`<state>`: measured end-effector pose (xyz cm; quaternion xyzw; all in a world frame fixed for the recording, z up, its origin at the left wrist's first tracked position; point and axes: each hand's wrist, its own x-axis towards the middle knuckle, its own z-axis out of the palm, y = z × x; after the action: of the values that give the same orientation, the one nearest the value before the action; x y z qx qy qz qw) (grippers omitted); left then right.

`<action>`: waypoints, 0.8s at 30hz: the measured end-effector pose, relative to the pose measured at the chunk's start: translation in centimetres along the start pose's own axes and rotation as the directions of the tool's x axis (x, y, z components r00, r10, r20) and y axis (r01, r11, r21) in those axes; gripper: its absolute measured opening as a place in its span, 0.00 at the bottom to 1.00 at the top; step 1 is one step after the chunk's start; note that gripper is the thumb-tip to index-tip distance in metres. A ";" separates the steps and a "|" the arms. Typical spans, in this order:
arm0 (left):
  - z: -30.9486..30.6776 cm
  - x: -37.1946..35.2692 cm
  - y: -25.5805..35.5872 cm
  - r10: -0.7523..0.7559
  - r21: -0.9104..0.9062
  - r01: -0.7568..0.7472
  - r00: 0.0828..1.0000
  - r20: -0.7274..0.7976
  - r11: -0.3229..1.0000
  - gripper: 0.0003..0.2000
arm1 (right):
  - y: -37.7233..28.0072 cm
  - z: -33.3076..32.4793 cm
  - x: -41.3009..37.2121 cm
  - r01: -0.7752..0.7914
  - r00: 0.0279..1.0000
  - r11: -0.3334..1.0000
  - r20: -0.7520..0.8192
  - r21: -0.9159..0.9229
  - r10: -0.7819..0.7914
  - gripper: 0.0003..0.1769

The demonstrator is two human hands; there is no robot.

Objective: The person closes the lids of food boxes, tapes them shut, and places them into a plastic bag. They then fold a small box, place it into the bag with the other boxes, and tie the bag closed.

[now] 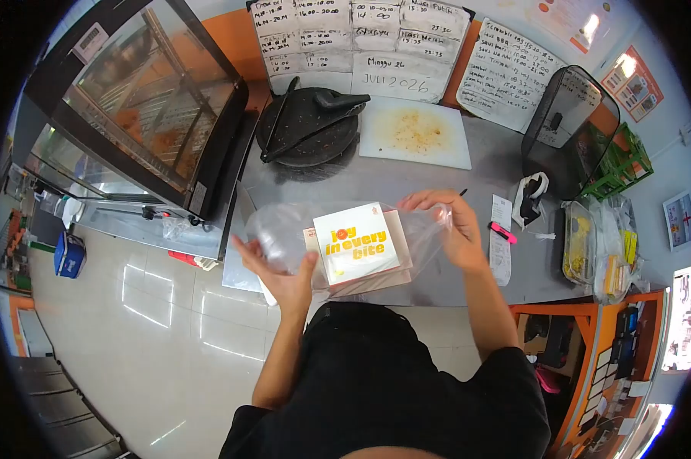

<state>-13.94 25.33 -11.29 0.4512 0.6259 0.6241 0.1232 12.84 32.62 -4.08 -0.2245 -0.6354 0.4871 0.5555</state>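
A white box (358, 243) printed "joy in every bite" in yellow and red lies over another cardboard box (404, 274) at the front edge of the steel counter. Clear plastic bag (273, 229) film surrounds both boxes and spreads out to either side. On the left, my left hand (283, 281) has its thumb and fingers spread against the bag, the thumb right by the boxes' left side. My right hand (460, 233) pinches the bag's right end, its fingers curled into the film.
A stone mortar with pestle (311, 126) and a stained white cutting board (416, 131) stand behind. To the right lie a receipt (501, 264), a pink highlighter (502, 232), a black mesh basket (563, 138) and a plastic tray (580, 245). At left stands a glass food warmer (154, 92).
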 end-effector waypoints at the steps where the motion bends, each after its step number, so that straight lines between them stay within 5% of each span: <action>1: 0.2 0.5 -0.1 -0.076 -0.112 0.087 0.992 0.095 0.990 0.57 | 0.9 0.9 -0.3 -0.021 0.999 0.989 -0.026 0.146 0.025 0.10; 3: 0.7 2.4 0.0 -0.192 -0.292 0.284 0.932 0.307 0.913 0.50 | 2.2 2.5 -0.7 -0.051 0.994 0.900 -0.064 0.434 0.088 0.13; 4: 0.5 3.3 2.4 -0.292 -0.299 0.466 0.829 0.476 0.833 0.34 | 2.3 2.8 -0.6 -0.074 0.988 0.877 -0.084 0.475 0.128 0.12; 8: 0.7 4.3 1.2 0.133 -0.401 0.050 0.900 0.415 0.915 0.10 | 2.3 2.7 -0.7 -0.118 0.973 0.852 -0.110 0.510 0.201 0.12; 11: 0.7 3.0 4.7 -0.091 -0.523 0.321 0.904 0.418 0.789 0.07 | 1.2 3.5 -1.4 -0.170 0.968 0.885 -0.094 0.433 0.232 0.08; 12: 1.2 2.3 4.6 -0.011 -0.466 0.190 0.933 0.360 0.864 0.06 | 0.5 3.9 -1.5 -0.198 0.963 0.894 -0.092 0.403 0.255 0.06; 15: 2.0 -0.1 5.4 0.033 -0.579 0.319 0.857 0.515 0.751 0.07 | -0.2 5.8 -0.5 0.055 0.997 0.987 0.060 -0.149 -0.046 0.08; 16: 1.8 -0.3 6.5 -0.045 -0.363 0.279 0.843 0.537 0.889 0.06 | -0.7 6.3 0.4 0.219 0.973 0.919 0.138 -0.326 -0.183 0.07; 18: 2.1 -0.2 5.6 -0.055 -0.465 0.361 0.834 0.550 0.808 0.13 | -1.8 6.9 2.2 0.528 0.849 0.617 0.357 -0.584 -0.390 0.06; 20: 1.9 -0.2 3.9 0.005 -0.615 0.410 0.830 0.558 0.674 0.31 | -2.9 6.6 2.0 0.300 0.954 0.746 0.199 -0.595 -0.225 0.08; 22: 1.5 0.0 5.8 0.150 -0.440 0.160 0.793 0.591 0.884 0.35 | -3.2 6.2 1.7 0.130 0.990 0.817 0.125 -0.563 -0.071 0.10; 24: 1.8 0.3 7.9 0.293 -0.344 -0.070 0.697 0.654 0.936 0.38 | -3.3 6.0 1.4 0.030 0.990 0.855 0.136 -0.518 0.047 0.10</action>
<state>-9.62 25.27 -4.49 0.6891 0.3855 0.5027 0.3518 7.74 30.17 0.04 -0.3332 -0.7803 0.3153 0.4251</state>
